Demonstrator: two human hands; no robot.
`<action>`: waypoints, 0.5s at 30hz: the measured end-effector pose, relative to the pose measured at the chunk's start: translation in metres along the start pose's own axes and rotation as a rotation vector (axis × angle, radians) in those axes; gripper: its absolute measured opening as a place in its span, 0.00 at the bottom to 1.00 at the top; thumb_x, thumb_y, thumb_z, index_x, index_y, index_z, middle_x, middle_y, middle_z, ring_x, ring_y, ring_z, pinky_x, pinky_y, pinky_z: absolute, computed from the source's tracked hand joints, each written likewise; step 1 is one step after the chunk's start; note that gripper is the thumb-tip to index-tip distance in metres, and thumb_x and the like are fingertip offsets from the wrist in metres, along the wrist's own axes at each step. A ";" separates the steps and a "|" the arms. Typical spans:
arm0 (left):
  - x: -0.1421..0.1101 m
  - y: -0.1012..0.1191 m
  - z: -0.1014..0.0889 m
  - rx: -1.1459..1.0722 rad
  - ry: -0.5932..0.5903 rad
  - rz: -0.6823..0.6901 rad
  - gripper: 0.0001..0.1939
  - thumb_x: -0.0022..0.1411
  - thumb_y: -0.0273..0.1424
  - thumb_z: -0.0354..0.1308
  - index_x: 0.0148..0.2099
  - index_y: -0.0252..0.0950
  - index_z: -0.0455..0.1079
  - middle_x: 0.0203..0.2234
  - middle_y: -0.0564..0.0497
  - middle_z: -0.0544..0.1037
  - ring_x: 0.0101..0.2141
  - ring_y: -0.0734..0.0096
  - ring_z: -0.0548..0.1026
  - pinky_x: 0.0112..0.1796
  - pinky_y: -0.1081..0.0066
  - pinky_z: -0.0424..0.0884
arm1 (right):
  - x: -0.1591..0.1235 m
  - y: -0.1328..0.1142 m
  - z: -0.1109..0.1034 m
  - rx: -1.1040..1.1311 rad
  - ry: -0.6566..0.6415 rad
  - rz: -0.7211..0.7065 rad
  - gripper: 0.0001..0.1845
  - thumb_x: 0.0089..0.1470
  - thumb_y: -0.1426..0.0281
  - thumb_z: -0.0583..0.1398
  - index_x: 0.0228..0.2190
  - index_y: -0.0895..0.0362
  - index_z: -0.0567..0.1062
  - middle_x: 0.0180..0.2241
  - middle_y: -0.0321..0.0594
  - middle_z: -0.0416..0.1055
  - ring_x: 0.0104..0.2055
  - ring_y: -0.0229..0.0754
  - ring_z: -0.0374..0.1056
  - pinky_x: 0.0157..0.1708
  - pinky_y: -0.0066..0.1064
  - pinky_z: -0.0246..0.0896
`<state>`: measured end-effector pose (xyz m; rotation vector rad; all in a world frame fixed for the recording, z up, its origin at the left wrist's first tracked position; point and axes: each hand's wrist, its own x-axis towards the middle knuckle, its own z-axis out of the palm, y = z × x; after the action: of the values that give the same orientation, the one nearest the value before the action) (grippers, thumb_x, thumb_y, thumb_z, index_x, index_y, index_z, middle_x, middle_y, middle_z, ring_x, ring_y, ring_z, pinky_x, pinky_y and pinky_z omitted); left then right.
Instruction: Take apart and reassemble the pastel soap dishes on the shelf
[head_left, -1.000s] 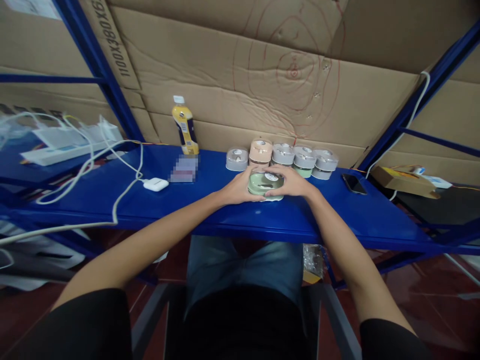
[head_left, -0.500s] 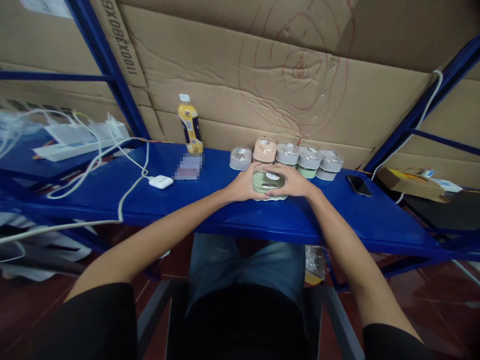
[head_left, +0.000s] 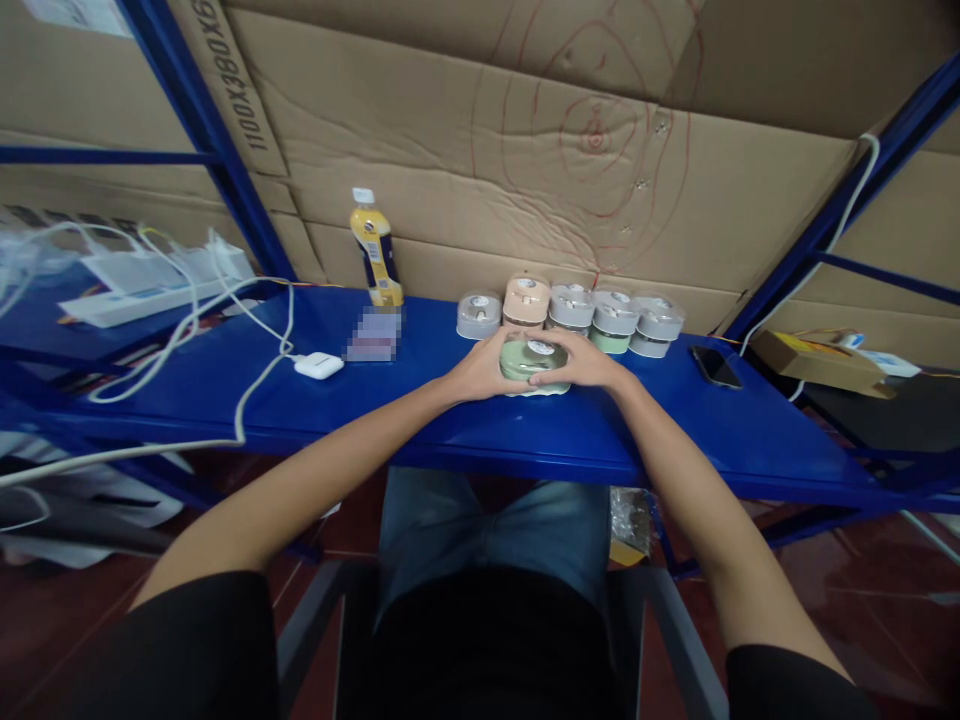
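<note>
A green oval container (head_left: 525, 360) with a clear lid and a round white sticker is near the front middle of the blue table (head_left: 420, 415). My left hand (head_left: 484, 368) wraps its left side, fingers closed against it. From the right, my right hand (head_left: 589, 362) grips the same container, thumb across its front. A pale scalloped edge shows under it. Just behind stand similar lidded containers: a single grey one (head_left: 479, 316), a peach one (head_left: 526, 300), and grey-topped stacks (head_left: 616, 318), one with a green lower part. My hands partly hide the nearest ones.
Further left are a yellow drink bottle (head_left: 377, 250), a blurred-out packet (head_left: 373, 335) and a white earphone case (head_left: 319, 366) with a cable. A power strip (head_left: 154, 298) lies among cables. A phone (head_left: 715, 367) and cardboard box (head_left: 821, 362) lie right. Cardboard (head_left: 420, 130) backs the table.
The whole view has shifted slightly. Both hands keep their hold on the green container, with hardly any movement of it against the table.
</note>
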<state>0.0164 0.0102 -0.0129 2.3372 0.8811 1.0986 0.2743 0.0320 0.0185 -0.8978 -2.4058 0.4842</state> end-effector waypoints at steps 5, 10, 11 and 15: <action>-0.001 -0.004 0.001 0.045 -0.055 0.030 0.49 0.53 0.48 0.78 0.72 0.41 0.66 0.67 0.35 0.76 0.67 0.33 0.76 0.67 0.35 0.72 | -0.002 0.007 0.003 0.022 -0.023 0.015 0.48 0.48 0.47 0.79 0.67 0.45 0.79 0.63 0.46 0.79 0.66 0.62 0.74 0.71 0.61 0.65; -0.007 0.002 -0.004 0.100 -0.034 0.003 0.50 0.50 0.45 0.79 0.71 0.39 0.66 0.67 0.35 0.77 0.66 0.31 0.77 0.65 0.36 0.73 | -0.005 0.004 0.001 0.033 0.017 0.077 0.51 0.51 0.42 0.75 0.69 0.49 0.76 0.68 0.50 0.75 0.69 0.64 0.72 0.72 0.58 0.64; -0.008 0.005 -0.008 0.125 -0.002 -0.021 0.50 0.50 0.45 0.79 0.71 0.39 0.66 0.66 0.35 0.78 0.65 0.31 0.77 0.65 0.37 0.73 | -0.006 0.003 -0.001 0.032 0.073 0.106 0.47 0.56 0.40 0.71 0.69 0.50 0.76 0.68 0.51 0.76 0.68 0.63 0.73 0.71 0.57 0.66; -0.004 0.012 -0.033 0.249 0.313 -0.155 0.49 0.53 0.45 0.79 0.71 0.39 0.64 0.66 0.37 0.77 0.66 0.33 0.75 0.67 0.40 0.71 | -0.013 0.005 -0.022 -0.044 0.462 0.229 0.34 0.75 0.43 0.50 0.60 0.49 0.81 0.59 0.49 0.81 0.62 0.57 0.76 0.66 0.51 0.71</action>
<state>-0.0073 0.0024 0.0125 2.2729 1.3590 1.3792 0.2980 0.0301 0.0292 -1.1679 -1.9124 0.2678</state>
